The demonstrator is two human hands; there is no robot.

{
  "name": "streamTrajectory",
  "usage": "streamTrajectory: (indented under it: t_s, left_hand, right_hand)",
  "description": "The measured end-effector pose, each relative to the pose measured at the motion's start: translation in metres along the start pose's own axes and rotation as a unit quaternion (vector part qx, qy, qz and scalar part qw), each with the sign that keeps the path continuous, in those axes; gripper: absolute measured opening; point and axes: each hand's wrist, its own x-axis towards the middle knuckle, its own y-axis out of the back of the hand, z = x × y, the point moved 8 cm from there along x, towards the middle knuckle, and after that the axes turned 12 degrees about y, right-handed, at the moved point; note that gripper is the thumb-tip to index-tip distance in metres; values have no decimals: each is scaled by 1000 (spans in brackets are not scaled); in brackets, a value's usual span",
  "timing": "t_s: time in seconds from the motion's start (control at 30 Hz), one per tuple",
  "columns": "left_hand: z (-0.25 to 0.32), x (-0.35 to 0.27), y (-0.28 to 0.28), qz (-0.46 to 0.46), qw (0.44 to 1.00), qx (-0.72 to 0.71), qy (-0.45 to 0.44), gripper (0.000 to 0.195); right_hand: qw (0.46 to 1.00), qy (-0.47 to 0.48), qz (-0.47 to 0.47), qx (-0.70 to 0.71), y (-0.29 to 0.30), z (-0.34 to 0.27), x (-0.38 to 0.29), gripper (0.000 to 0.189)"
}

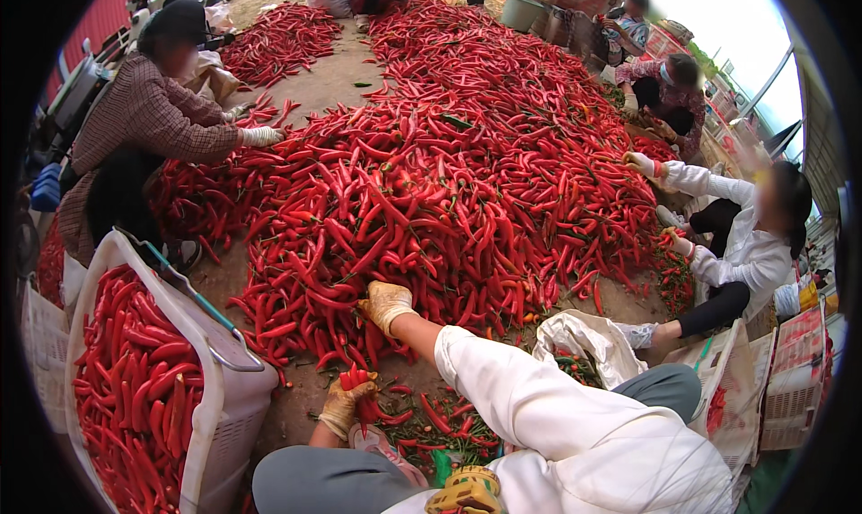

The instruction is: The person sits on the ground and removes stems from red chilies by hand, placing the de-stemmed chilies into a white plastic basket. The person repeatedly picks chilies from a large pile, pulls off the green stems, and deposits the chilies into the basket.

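Observation:
My left hand (347,401), in a stained, pale work glove, is closed around a small bunch of red chili peppers (354,379) low over the ground. My right hand (388,305), gloved the same way, reaches to the near face of a large heap of red chili peppers (431,197). Its fingertips touch the heap, and whether they grip a pepper is hidden. Beneath my left hand, loose peppers and green stems (448,426) litter the ground beside a pink shoe (384,450).
A white plastic crate (236,406) full of peppers, with a teal-gripped metal handle (202,298), stands at left. A white sack (586,342) lies right of my arm. More crates (794,386) stand at far right. Several people, including one in a plaid jacket (145,110), crouch or sit around the heap.

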Motion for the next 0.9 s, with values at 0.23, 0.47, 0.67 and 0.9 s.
streamTrajectory:
  t_s: [0.23, 0.47, 0.67, 0.9]
  left_hand:
    - [35, 9, -5, -84, 993, -78, 19, 46]
    - [1, 8, -58, -151, 981, -92, 86, 43]
    - [20, -4, -59, -157, 984, -29, 79, 46]
    - [34, -2, -53, -188, 981, -22, 47, 79]
  right_hand:
    - [912, -19, 93, 399, -20, 40, -78, 26]
    - [884, -40, 84, 458, -53, 24, -121, 24]
    - [832, 35, -23, 553, -59, 20, -105, 28]
    - [655, -43, 79, 750, -33, 42, -79, 24]
